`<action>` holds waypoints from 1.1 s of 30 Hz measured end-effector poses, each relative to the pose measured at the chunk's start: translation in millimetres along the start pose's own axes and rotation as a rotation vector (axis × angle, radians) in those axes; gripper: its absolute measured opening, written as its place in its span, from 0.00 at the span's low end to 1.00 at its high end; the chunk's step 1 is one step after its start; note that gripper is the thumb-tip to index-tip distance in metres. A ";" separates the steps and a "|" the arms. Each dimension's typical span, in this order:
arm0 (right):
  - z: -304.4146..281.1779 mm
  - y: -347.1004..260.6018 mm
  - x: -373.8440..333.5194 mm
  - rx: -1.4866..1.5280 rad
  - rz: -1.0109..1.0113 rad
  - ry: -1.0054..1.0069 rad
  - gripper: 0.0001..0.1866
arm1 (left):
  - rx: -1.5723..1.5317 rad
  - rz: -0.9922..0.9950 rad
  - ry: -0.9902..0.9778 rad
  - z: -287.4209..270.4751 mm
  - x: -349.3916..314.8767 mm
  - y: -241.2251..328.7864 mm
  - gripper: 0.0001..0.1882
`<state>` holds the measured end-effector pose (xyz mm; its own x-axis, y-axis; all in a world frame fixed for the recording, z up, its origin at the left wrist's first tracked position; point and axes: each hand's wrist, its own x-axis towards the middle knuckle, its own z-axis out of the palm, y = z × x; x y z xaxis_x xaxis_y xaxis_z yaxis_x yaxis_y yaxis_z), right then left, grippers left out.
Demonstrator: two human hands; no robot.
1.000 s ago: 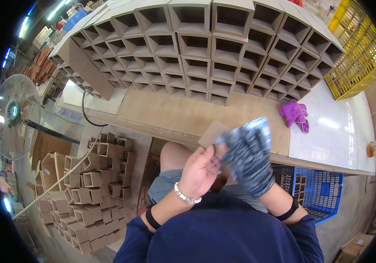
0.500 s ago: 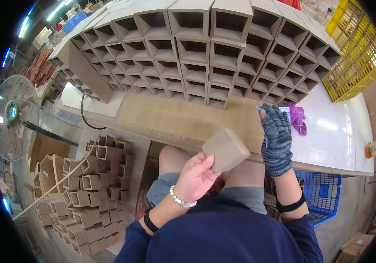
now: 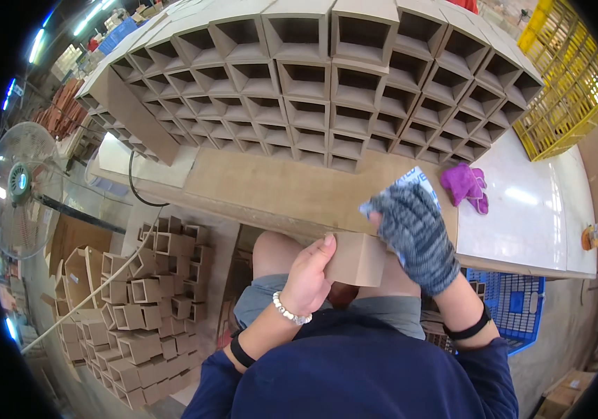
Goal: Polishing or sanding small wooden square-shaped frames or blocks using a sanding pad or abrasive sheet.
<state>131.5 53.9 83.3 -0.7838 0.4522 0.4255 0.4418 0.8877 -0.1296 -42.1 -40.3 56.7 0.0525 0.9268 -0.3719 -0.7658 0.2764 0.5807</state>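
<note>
My bare left hand point(image 3: 309, 279), with a beaded bracelet at the wrist, grips a small brown square box point(image 3: 362, 258) by its left side, thumb on top. The box is over my lap at the table's near edge. On my right hand point(image 3: 417, 241) is a grey knitted glove with the thumb tip bare. Its fingers are bent over a white sheet with blue print point(image 3: 409, 179), which sticks out past them. That hand is just above and right of the box; whether the sheet touches the box is hidden. Purple gloves point(image 3: 461, 183) lie on the table beyond it.
Rows of open brown boxes point(image 3: 299, 8) are stacked along the back of the table point(image 3: 264, 185). More boxes point(image 3: 138, 349) are piled on the floor at left, near a fan point(image 3: 23, 178). A yellow crate point(image 3: 571, 77), a blue crate point(image 3: 515, 307) and a bottle point(image 3: 595, 235) are at right.
My right hand has moved left and nearer to the box, bringing the sheet with it. My left hand has turned the box and lowered it slightly.
</note>
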 end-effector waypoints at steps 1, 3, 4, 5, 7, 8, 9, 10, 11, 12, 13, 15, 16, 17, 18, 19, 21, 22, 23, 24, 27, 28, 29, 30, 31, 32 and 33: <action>-4.3 -12.3 -4.2 0.004 -0.006 0.000 0.19 | -0.002 0.005 0.005 -4.0 0.9 0.3 0.18; -17.7 -40.8 -10.7 0.055 -0.130 -0.113 0.21 | 0.016 0.028 -0.101 -16.3 4.7 1.6 0.17; -16.0 -41.0 -10.9 0.055 -0.127 -0.114 0.21 | 0.016 0.025 -0.102 -17.6 4.8 4.4 0.17; -12.7 -40.1 -11.8 0.048 -0.164 -0.085 0.21 | 0.015 0.008 -0.209 -18.4 5.6 7.6 0.17; -9.9 -29.9 -7.6 -0.039 -0.163 -0.063 0.23 | 0.180 0.097 -0.170 -16.3 3.1 0.6 0.16; -6.2 -18.3 -0.9 -0.100 -0.067 -0.096 0.22 | 0.178 0.100 -0.169 -9.9 -0.3 -1.3 0.16; -3.8 -3.2 2.1 -0.101 0.005 -0.073 0.22 | 0.194 0.108 -0.079 -0.6 -2.1 -0.4 0.15; -3.1 7.1 2.2 -0.101 0.076 -0.050 0.21 | 0.210 0.117 0.013 4.0 -2.5 0.6 0.15; -2.7 4.6 -3.9 -0.152 0.047 0.006 0.20 | 0.210 0.117 0.011 1.5 0.3 0.5 0.15; -8.9 -7.3 -4.9 -0.152 0.041 0.007 0.20 | 0.241 0.159 0.003 -1.3 3.4 0.6 0.14; -17.9 -28.4 -4.5 -0.126 -0.046 -0.035 0.21 | 0.272 0.198 0.003 -4.6 2.7 0.1 0.14; -12.9 -48.9 -17.2 0.000 -0.267 -0.064 0.23 | 0.214 0.128 -0.017 -6.3 1.6 3.3 0.14; -7.3 -44.7 -19.0 -0.003 -0.263 -0.063 0.23 | 0.157 0.059 -0.032 -6.7 1.4 4.1 0.14; -5.0 -37.5 -17.7 -0.036 -0.225 -0.108 0.23 | 0.159 0.055 -0.037 -6.4 2.0 3.7 0.14; -5.1 -30.1 -14.4 -0.058 -0.200 -0.153 0.23 | 0.180 0.084 -0.026 -5.7 -1.3 2.2 0.14; -7.0 -16.7 -7.2 -0.164 -0.137 -0.144 0.24 | 0.201 0.107 -0.026 -4.8 -1.0 0.3 0.13; -3.6 -0.6 -5.9 -0.053 0.086 -0.164 0.26 | 0.220 0.131 -0.027 -4.7 -0.6 -1.4 0.13; -7.8 2.6 -5.8 -0.096 0.055 -0.122 0.26 | 0.227 0.136 -0.028 -5.5 -0.7 -1.5 0.13; -13.5 -10.0 -7.5 -0.088 -0.018 -0.101 0.25 | 0.233 0.142 -0.027 -6.5 -0.4 -0.9 0.14; -18.6 -31.7 -12.8 -0.077 -0.089 -0.080 0.24 | 0.234 0.140 -0.025 -7.4 -1.0 1.3 0.14; -11.7 -50.1 -19.5 0.014 -0.261 -0.104 0.21 | 0.071 -0.004 -0.147 -9.8 -1.1 11.2 0.14; -8.6 -45.8 -18.2 0.035 -0.228 -0.071 0.21 | 0.072 -0.005 -0.145 -12.0 -1.1 8.8 0.14; -10.0 -36.3 -12.1 -0.028 -0.192 -0.045 0.22 | 0.133 0.038 -0.140 -16.0 -0.2 4.6 0.15; -11.1 -23.4 -3.1 -0.091 -0.160 -0.020 0.22 | 0.193 0.085 -0.133 -17.9 0.2 0.9 0.16; -1.8 -12.0 2.2 -0.119 0.025 -0.060 0.22 | 0.184 0.037 -0.180 -14.3 -1.4 1.2 0.17; -2.2 5.5 4.4 -0.149 0.050 -0.007 0.19 | 0.187 0.035 -0.184 -11.0 -4.3 1.9 0.17; -0.4 14.4 3.2 -0.135 0.056 0.084 0.17 | 0.159 0.035 -0.212 -7.9 -7.7 3.1 0.17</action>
<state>135.5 68.1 83.2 -0.7196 0.4869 0.4951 0.5430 0.8390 -0.0358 -50.0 -48.6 55.7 0.1734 0.9644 -0.1995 -0.6604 0.2642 0.7030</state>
